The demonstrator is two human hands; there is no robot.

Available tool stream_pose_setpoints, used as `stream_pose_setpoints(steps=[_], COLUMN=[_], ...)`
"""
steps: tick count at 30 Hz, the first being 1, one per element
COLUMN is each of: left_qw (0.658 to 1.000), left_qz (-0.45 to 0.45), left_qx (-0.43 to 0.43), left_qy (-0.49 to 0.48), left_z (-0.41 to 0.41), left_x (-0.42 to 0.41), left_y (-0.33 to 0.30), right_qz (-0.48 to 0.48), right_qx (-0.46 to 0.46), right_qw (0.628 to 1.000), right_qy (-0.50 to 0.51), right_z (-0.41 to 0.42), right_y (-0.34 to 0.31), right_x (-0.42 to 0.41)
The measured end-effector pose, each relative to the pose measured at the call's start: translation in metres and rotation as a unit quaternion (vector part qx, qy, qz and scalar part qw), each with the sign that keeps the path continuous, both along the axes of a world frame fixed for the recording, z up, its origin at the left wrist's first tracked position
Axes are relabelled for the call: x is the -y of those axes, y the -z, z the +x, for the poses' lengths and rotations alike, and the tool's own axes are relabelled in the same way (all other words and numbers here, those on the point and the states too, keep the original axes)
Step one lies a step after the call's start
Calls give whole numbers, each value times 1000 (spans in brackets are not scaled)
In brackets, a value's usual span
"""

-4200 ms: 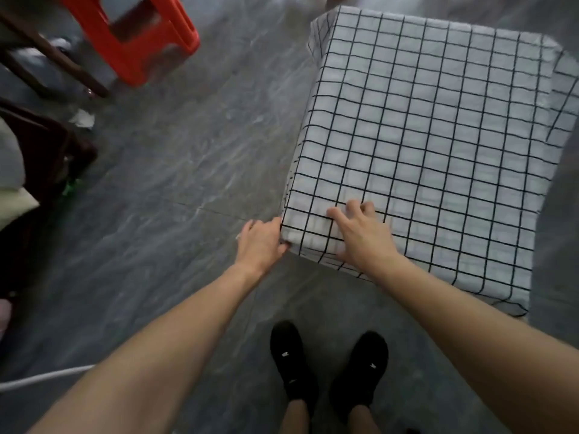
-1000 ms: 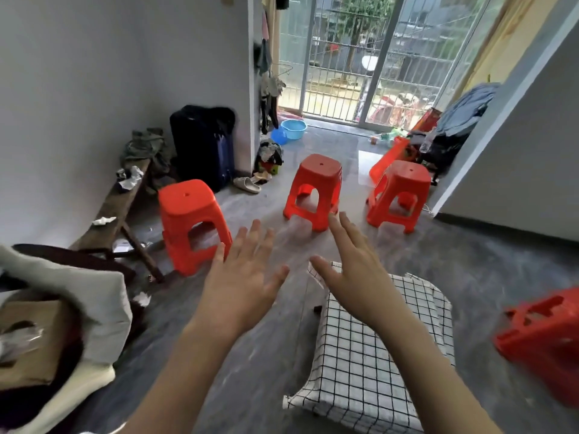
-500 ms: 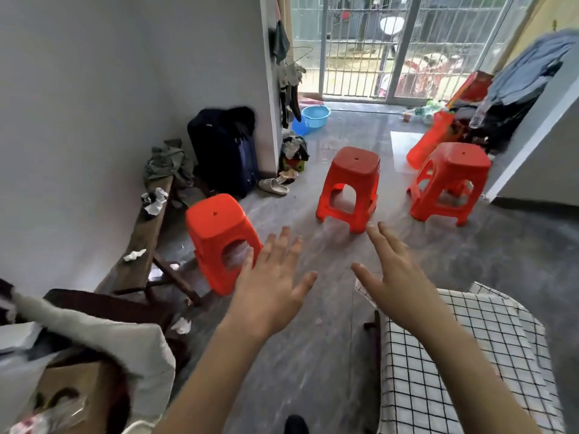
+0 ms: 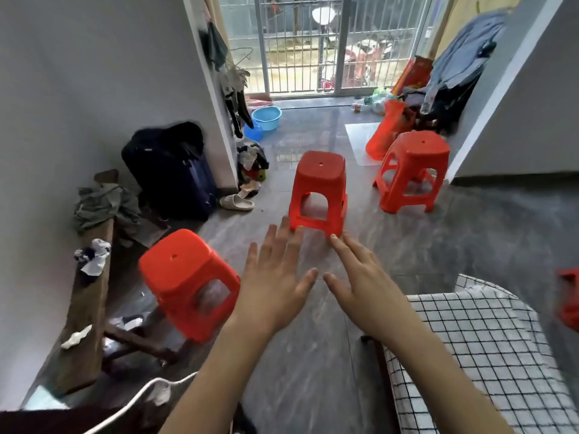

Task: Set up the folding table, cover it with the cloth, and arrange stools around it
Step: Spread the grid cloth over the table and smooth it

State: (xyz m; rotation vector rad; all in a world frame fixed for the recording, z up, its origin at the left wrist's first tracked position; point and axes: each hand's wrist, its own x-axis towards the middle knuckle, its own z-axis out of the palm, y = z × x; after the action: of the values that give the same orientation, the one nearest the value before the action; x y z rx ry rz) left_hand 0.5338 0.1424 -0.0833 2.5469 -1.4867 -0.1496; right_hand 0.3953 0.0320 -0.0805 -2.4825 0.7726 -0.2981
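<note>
Straight ahead of the cloth-covered folding table (image 4: 488,355), beyond its far-left corner, an upright red middle stool (image 4: 319,192) stands on the grey floor (image 4: 470,233). Both outstretched hands point at it. It has no real long axis: a squarish seat over four splayed legs, one arched opening facing the viewer. Left of the table's near edge, and closer to the person, stands a second nearer stool (image 4: 185,283); farther off, beyond the table and to the right of the middle stool, stands a far stool (image 4: 410,170). A fourth red stool (image 4: 568,299) shows at the table's right side, cut off by the frame.

The left hand (image 4: 275,283) and right hand (image 4: 363,286) are held side by side above the floor, palms down, fingers straight and spread, grasping nothing. Their fingertips appear level with the middle stool's feet, without touching it. Neither hand looks clearly nearer.
</note>
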Motion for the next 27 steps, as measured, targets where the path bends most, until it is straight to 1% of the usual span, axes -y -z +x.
stream_pose_setpoints(steps=[5,11,16,20,23,27], left_qw=[998,987,971,947,921,885], left_qz=[30,60,69,60,74,102], left_qx=[-23,-49,-36,-51,-50,-54], left_qy=[58,138,227,312,378,451], left_z=[66,169,215,209,194,165], left_x=[37,90,152,204,240,289], left_y=[12,18,32,39,44,60], right_qz=[21,22,22,55,80,92], right_qx=[-20,-33,-37,-36,-42,-9], right_qw=[998,990,976,945,907,859], right_qy=[59,137,212,320,412,503], right_z=[52,131,163,143,113,72], right_y=[14,9,7,16,25,36], right_x=[21,56,80,98,119,144])
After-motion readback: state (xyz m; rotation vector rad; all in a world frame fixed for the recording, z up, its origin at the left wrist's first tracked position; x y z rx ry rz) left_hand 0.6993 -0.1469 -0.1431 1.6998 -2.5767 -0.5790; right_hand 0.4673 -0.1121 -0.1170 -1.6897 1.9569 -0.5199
